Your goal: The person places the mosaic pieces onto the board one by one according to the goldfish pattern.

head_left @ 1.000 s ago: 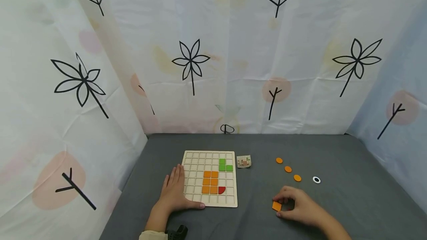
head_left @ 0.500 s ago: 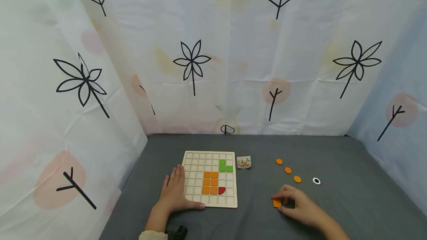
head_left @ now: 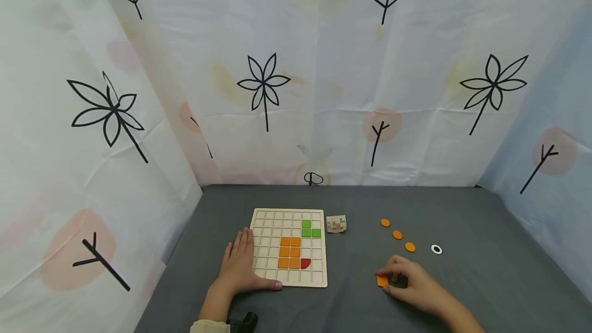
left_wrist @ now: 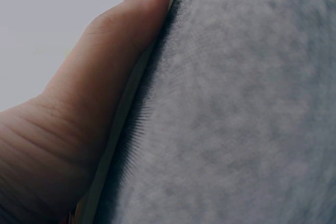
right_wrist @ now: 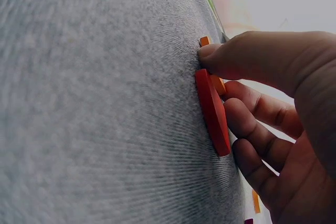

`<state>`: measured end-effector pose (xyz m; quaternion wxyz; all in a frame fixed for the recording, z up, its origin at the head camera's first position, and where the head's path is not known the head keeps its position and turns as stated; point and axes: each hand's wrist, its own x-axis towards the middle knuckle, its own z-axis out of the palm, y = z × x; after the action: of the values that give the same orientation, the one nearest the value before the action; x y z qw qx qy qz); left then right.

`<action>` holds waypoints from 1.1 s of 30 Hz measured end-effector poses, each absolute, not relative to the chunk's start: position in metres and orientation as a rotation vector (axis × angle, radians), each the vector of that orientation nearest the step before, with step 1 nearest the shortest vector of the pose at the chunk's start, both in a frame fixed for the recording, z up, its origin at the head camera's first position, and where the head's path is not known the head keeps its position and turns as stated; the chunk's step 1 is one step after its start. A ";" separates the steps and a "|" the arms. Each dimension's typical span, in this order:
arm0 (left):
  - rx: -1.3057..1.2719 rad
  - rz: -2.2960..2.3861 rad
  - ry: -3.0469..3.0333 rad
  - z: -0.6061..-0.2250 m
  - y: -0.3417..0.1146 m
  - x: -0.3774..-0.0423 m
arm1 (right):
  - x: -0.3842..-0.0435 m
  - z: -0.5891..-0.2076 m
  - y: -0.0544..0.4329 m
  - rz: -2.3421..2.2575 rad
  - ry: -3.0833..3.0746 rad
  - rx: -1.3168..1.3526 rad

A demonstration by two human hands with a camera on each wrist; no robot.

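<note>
A pale square grid board (head_left: 268, 222) lies on the grey table. My left hand (head_left: 240, 266) rests along its left side with straight fingers, the thumb (left_wrist: 118, 40) lying on its near edge. Orange square tiles (head_left: 290, 253), green tiles (head_left: 311, 233) and a red rounded tile (head_left: 305, 263) sit in the board's cells. Right of the board, my right hand (head_left: 411, 281) pinches an orange square tile (head_left: 382, 280) between thumb and fingers, low at the table. A red piece (right_wrist: 213, 114) shows beside that tile in the right wrist view; the hand hides it in the head view.
A small patterned card (head_left: 336, 224) lies just right of the board. Beyond my right hand are three orange discs (head_left: 397, 235) in a slanting row and a white ring with a dark centre (head_left: 437, 250). Patterned cloth (head_left: 342, 91) hangs behind the table and at both sides.
My right fingers have turned the orange tile slightly and moved it a little, with the thumb now farther over it. The left hand and board stay as they were.
</note>
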<state>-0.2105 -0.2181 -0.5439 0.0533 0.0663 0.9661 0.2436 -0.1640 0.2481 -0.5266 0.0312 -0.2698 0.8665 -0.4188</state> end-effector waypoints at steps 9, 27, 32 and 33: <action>0.192 0.695 2.937 -0.547 -0.218 -0.215 | -0.164 -0.526 0.245 -1.310 2.708 -0.833; 0.167 0.701 2.936 -0.547 -0.221 -0.210 | -0.204 -0.515 0.165 -1.333 2.799 -0.960; 0.180 0.693 2.931 -0.547 -0.219 -0.211 | -0.220 -0.515 0.125 -1.349 2.755 -1.144; 0.181 0.693 2.934 -0.547 -0.219 -0.211 | -0.223 -0.514 0.117 -1.358 2.741 -1.170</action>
<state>-0.2110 -0.2188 -0.5474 0.0609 0.0599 0.9697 0.2290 -0.2229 0.1170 -0.5139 -0.0666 -0.3565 0.8351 -0.4136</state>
